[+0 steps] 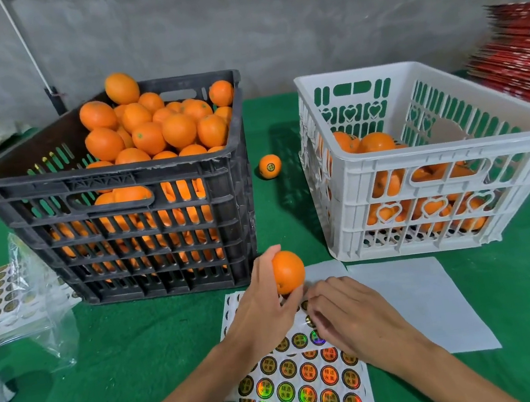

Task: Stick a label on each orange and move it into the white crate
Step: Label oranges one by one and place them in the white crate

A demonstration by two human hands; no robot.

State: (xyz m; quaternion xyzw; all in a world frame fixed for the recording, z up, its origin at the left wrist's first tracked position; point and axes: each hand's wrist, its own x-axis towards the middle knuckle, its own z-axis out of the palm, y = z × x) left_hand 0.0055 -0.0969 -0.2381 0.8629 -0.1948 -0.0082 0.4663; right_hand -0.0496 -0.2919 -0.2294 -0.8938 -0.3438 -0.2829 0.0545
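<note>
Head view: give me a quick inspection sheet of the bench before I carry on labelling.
Surface: green mat, covers the bench.
Job's things: black crate heaped with oranges; white crate part filled; label sheet under the hands; one labelled orange loose between the crates.
Clutter: bagged label sheets, white paper.
Hands: left hand holds an orange; right hand on the sheet, fingers curled, grip hidden.
Cables: nothing seen.
Surroundings: grey wall, red stack on the right.

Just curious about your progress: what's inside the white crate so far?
The white crate holds oranges, piled roughly halfway up and visible over the rim and through the slots. The front wall hides most of them, so their count and labels cannot be seen.
</note>
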